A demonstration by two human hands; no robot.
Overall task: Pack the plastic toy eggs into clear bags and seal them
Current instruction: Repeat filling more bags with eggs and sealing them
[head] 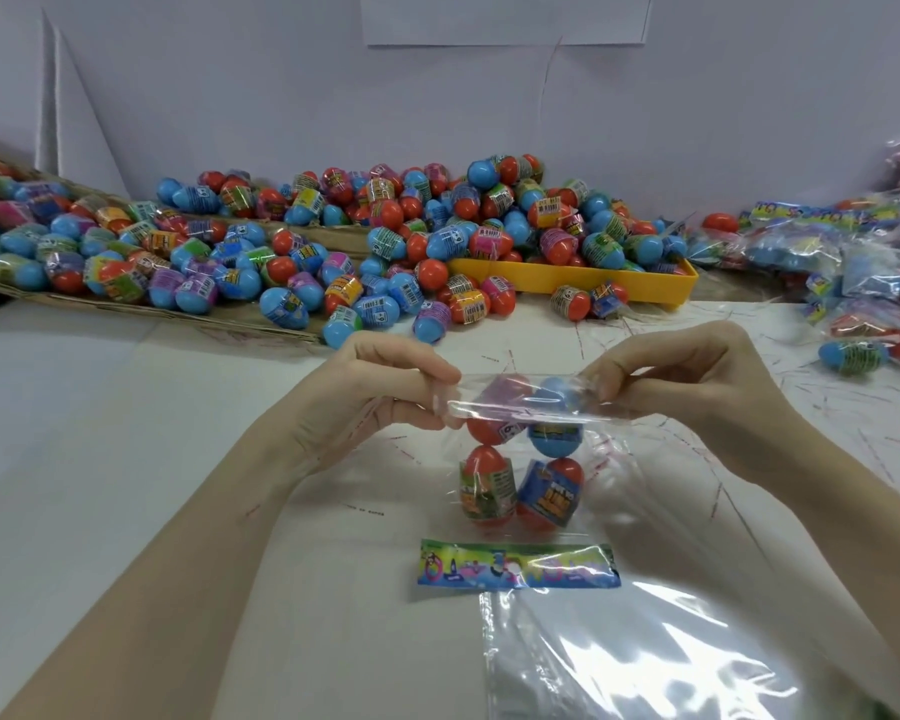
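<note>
Left hand [385, 387] and right hand [687, 387] each pinch an end of the bag's [520, 459] folded flap, fingers curled on the plastic. The bag lies at centre, four eggs [489, 491] inside. Loose eggs [385, 236] heap at 12 o'clock, spare bags [619, 652] at 6

Two hands are up, the left hand [385, 387] and the right hand [697, 387]. They hold one clear bag [520, 459]. Inside it are four eggs [520, 459]. One bright paper strip [518, 566] runs across the near end of that bag. Near that lies one pile of clear bags [635, 657]; how many are in it is hard to tell. Far back is one yellow tray [593, 280]. Loose eggs [333, 241] lie in a big heap, too many to count. Filled bags [842, 262] sit far right, too many to count too.
</note>
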